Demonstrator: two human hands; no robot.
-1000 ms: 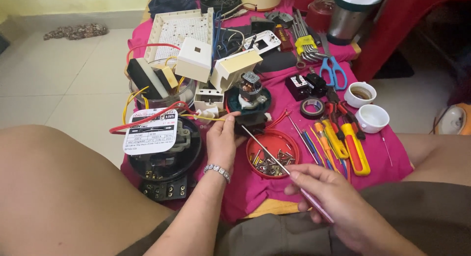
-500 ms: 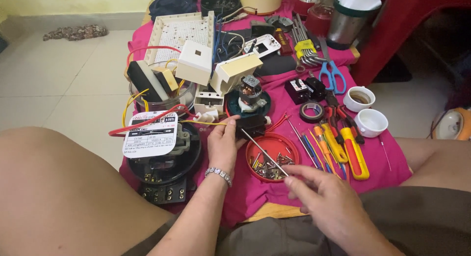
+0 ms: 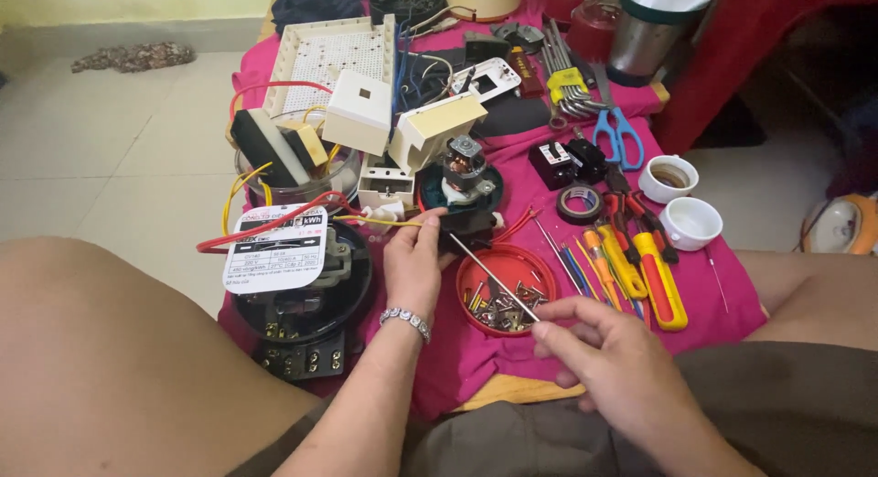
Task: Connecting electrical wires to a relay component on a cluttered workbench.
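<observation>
Pink cloth (image 3: 567, 340) covers the low desk, and many small parts lie on it. The left hand (image 3: 413, 262), with a silver bracelet (image 3: 406, 318) on its wrist, is closed around a small black part (image 3: 468, 223) at the middle of the desk; its fingers press on the part from the left side. The right hand (image 3: 611, 367) pinches a thin metal rod (image 3: 494, 278) between thumb and fingers, and the rod goes up and to the left, with its tip at the black part. It is probably a slim screwdriver, but the view is too small to be sure. Under the rod sits a red round lid (image 3: 541, 261) with screws and small metal pieces in it. Just to the left stands a black round electric meter (image 3: 306, 303) with a white label, and red and yellow wires (image 3: 274, 223) run over it. To the right lie yellow-handled screwdrivers (image 3: 660, 280), a roll of black tape (image 3: 580, 201), blue scissors (image 3: 618, 134) and two white cups (image 3: 690, 223).
</observation>
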